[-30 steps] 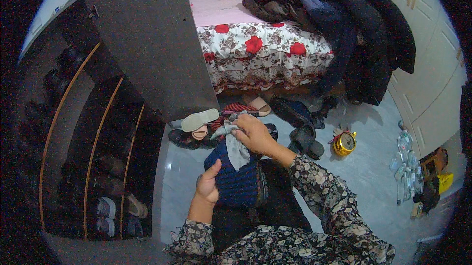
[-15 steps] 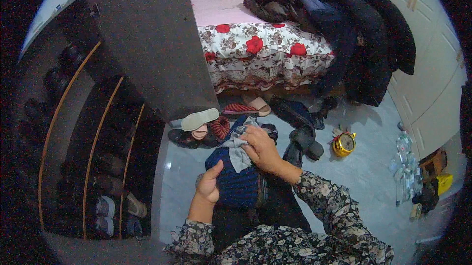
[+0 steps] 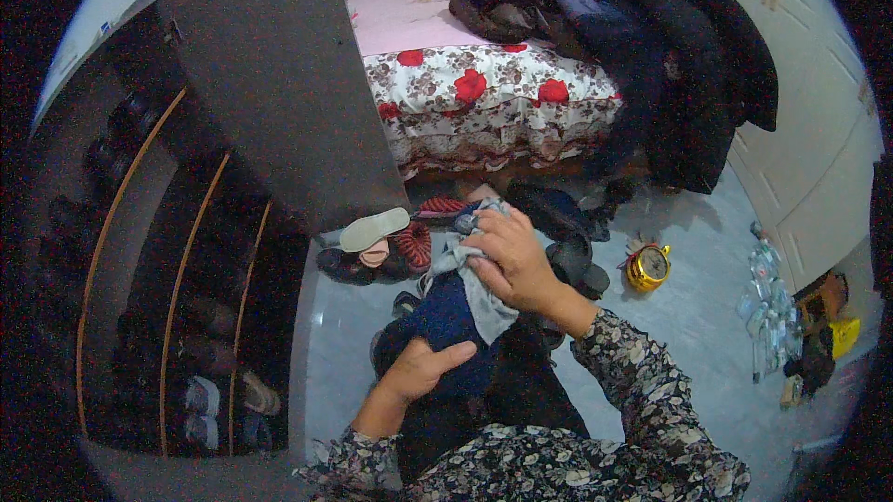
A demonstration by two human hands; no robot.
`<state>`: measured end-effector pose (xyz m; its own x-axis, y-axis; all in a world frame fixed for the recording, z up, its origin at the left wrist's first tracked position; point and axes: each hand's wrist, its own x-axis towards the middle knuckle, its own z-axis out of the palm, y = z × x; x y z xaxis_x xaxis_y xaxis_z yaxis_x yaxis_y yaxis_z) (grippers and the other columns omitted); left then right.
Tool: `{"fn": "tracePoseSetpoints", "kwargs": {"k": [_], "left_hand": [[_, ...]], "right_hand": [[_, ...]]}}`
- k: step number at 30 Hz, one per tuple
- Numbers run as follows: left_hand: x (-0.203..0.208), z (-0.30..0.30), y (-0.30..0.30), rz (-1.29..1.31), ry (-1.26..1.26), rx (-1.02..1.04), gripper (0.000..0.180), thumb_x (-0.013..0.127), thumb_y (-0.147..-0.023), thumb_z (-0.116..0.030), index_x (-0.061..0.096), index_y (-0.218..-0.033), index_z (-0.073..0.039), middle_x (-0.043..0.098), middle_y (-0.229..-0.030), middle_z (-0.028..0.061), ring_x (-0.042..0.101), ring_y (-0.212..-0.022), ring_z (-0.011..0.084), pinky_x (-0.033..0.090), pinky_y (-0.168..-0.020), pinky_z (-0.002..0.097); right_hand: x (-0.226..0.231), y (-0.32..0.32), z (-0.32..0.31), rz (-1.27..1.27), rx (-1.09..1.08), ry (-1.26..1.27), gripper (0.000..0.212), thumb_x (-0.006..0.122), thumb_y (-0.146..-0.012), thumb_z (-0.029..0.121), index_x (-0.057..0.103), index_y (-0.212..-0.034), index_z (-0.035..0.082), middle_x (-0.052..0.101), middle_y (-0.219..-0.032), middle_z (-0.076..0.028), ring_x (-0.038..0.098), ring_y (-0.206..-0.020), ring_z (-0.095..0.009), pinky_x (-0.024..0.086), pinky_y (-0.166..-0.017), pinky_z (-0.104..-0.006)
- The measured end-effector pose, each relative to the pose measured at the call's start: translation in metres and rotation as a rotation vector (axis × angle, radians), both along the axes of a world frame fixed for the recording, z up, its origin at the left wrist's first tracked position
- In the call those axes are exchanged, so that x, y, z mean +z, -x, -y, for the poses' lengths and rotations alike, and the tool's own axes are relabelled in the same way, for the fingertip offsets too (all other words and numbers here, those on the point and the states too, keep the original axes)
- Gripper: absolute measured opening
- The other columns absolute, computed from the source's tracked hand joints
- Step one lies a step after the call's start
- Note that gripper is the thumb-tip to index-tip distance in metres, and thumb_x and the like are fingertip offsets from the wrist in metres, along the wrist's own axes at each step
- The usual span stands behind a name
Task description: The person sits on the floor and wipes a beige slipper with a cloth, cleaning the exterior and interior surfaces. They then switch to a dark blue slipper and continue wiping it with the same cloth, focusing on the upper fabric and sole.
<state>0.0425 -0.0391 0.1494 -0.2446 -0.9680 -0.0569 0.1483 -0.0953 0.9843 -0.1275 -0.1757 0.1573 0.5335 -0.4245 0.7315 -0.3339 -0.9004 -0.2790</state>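
My right hand (image 3: 514, 265) is closed on a light grey cloth (image 3: 488, 302), pressing it against the far part of a dark blue item (image 3: 433, 311) above my lap. Its lower end hangs loose past my fingers. The blue item looks soft, like a large shoe or slipper, but its kind is not clear. My left hand (image 3: 423, 372) grips its near side, thumb stretched over the top and the other fingers hidden.
Slippers (image 3: 375, 229) and red-striped footwear (image 3: 414, 246) lie on the floor ahead. Dark boots (image 3: 569, 260) and a gold round clock (image 3: 648, 267) are to the right. Plastic bottles (image 3: 772, 316) stand farther right. A shoe cabinet (image 3: 279, 83) is at left, a bed (image 3: 493, 88) beyond.
The blue item has turned, so its ribbed stripes no longer show. My left hand has shifted right and tilted over it; my right hand with the cloth has moved slightly right.
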Motion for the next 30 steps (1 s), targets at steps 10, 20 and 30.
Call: {"fn": "tracePoseSetpoints", "kwargs": {"k": [10, 20, 30], "left_hand": [[0.056, 0.032, 0.000, 1.060, 0.004, -0.456, 0.056, 0.050, -0.087, -0.047, 0.063, -0.082, 0.007, 0.061, -0.080, 0.0272, 0.061, -0.077, 0.0395, 0.049, -0.074, 0.0418], [0.039, 0.041, 0.039, 1.106, 0.135, -0.683, 0.055, 0.045, -0.090, -0.043, 0.063, -0.074, 0.006, 0.061, -0.073, 0.0261, 0.061, -0.071, 0.0425, 0.049, -0.067, 0.0490], [0.025, 0.026, 0.045, 1.068, 0.123, -0.681, 0.054, 0.044, -0.091, -0.045, 0.064, -0.077, 0.003, 0.062, -0.073, 0.0241, 0.062, -0.073, 0.0418, 0.049, -0.067, 0.0499]], "right_hand": [[0.025, 0.045, -0.005, 0.109, -0.218, 0.024, 0.025, 0.064, -0.076, 0.014, 0.062, -0.099, 0.008, 0.057, -0.108, -0.015, 0.051, -0.109, -0.035, 0.035, -0.094, -0.0494], [-0.033, 0.053, -0.020, 0.142, -0.217, -0.348, 0.019, 0.060, -0.081, 0.012, 0.065, -0.098, 0.004, 0.061, -0.104, -0.018, 0.054, -0.108, -0.034, 0.036, -0.098, -0.0414], [-0.005, 0.031, -0.038, 0.011, 0.116, -0.410, 0.019, 0.059, -0.082, 0.017, 0.063, -0.100, 0.010, 0.061, -0.102, -0.012, 0.055, -0.105, -0.031, 0.037, -0.097, -0.0454]]}}
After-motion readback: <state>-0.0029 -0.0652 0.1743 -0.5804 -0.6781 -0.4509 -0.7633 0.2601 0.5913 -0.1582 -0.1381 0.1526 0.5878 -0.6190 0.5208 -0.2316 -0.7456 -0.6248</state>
